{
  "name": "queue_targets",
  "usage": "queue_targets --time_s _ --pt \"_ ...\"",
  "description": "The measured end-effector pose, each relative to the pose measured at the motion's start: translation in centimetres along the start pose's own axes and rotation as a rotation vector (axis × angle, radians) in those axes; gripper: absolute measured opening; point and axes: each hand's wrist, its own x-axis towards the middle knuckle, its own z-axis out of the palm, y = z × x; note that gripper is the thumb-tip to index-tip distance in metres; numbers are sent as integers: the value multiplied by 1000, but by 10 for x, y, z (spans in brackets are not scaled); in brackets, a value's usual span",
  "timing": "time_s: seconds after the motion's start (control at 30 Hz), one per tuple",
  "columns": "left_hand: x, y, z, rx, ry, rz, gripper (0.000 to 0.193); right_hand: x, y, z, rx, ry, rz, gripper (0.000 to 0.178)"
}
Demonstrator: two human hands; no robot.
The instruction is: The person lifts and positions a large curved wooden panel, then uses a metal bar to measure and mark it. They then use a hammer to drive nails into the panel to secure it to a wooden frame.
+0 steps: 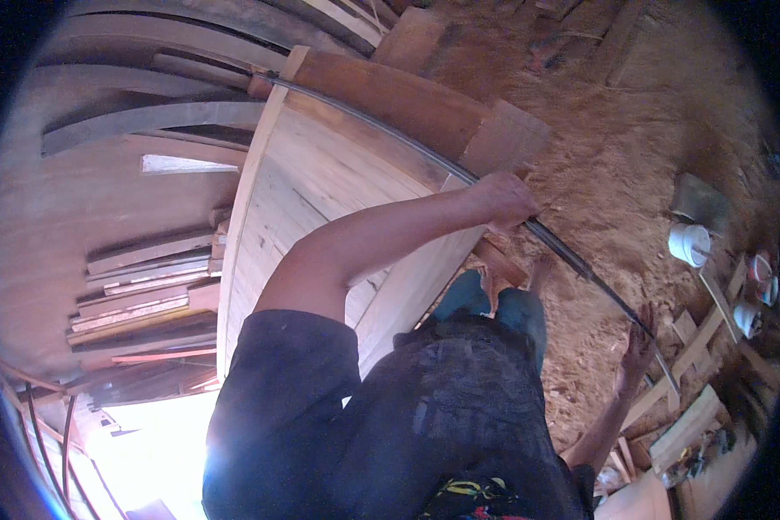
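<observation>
A long dark metal bar clamp point(368, 117) runs slantwise across the top of a pale wooden panel point(299, 186). Its far-left end meets the panel's edge strip, and its other end sticks out past the panel to the right. My left hand point(504, 201) is closed around the bar just beyond the panel's right side. Lower right, my right hand point(637, 351) has the bar's thinner end across its fingers; the grip is partly hidden. A reddish-brown board point(390, 87) lies along the panel's far side.
Stacked timber strips point(152, 286) and curved boards point(147, 121) lie to the left. White buckets point(689, 244) stand at the right on a sawdust-covered floor point(615, 182). Loose wood offcuts point(686, 429) lie near my right arm. Bright light enters at the lower left.
</observation>
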Motion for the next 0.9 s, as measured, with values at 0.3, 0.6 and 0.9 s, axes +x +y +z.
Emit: queue_targets --time_s 0.3,0.6,0.9 --pt "7 -6 18 6 -21 0 31 19 -32 -14 394 -143 489 64" --pt "3 -4 2 -12 -63 20 31 -10 -10 12 303 12 233 41" --pt "-3 -9 -1 31 -109 77 49 -13 -5 6 179 32 241 41"
